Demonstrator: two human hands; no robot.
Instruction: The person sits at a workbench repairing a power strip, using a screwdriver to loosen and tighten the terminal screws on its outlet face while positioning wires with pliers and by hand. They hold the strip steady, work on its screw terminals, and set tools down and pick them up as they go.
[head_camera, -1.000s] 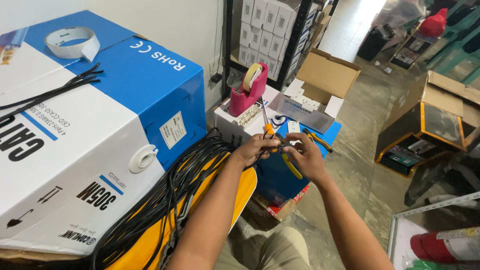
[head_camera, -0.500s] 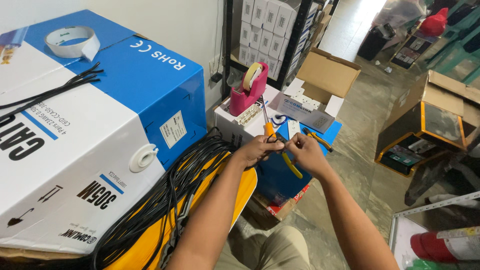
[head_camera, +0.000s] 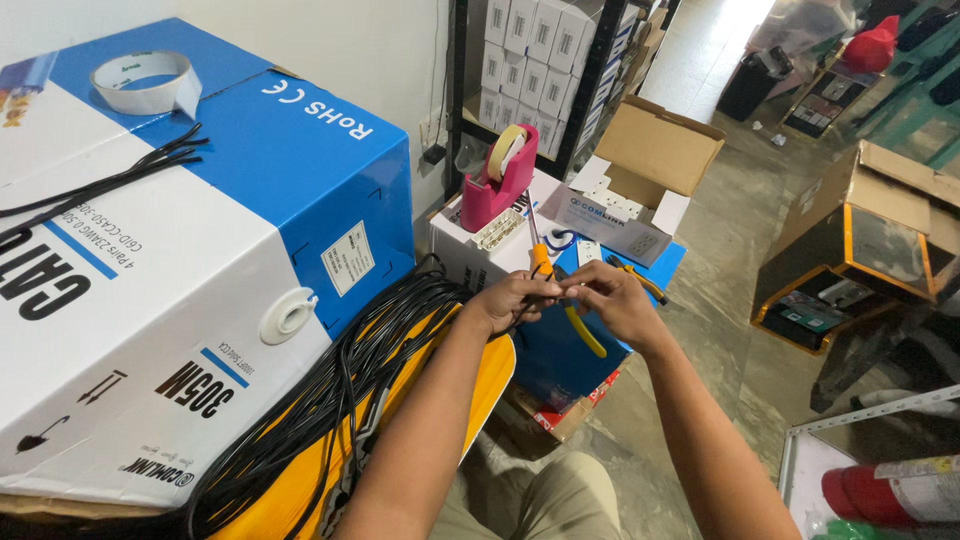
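My left hand (head_camera: 512, 300) pinches the end of a thin black cable (head_camera: 548, 293) at its fingertips. My right hand (head_camera: 612, 300) meets it from the right, fingers closed around a small tool whose yellow handle (head_camera: 586, 332) sticks out below the palm. Both hands hover over a blue box (head_camera: 560, 365). The cable leads down into a thick bundle of black cables (head_camera: 340, 390) draped over a yellow seat (head_camera: 492, 375) at my left knee. An orange-handled screwdriver (head_camera: 540, 256) lies just beyond my hands.
A large blue and white carton (head_camera: 200, 260) fills the left, with a tape roll (head_camera: 148, 80) and black cable pieces (head_camera: 110, 182) on top. A pink tape dispenser (head_camera: 498, 182) sits on a white box. An open cardboard box (head_camera: 655, 150) and shelving stand behind.
My hands have drawn together, fingertips now touching at the cable end. The loop of cable seen by my right hand a second ago is gone.
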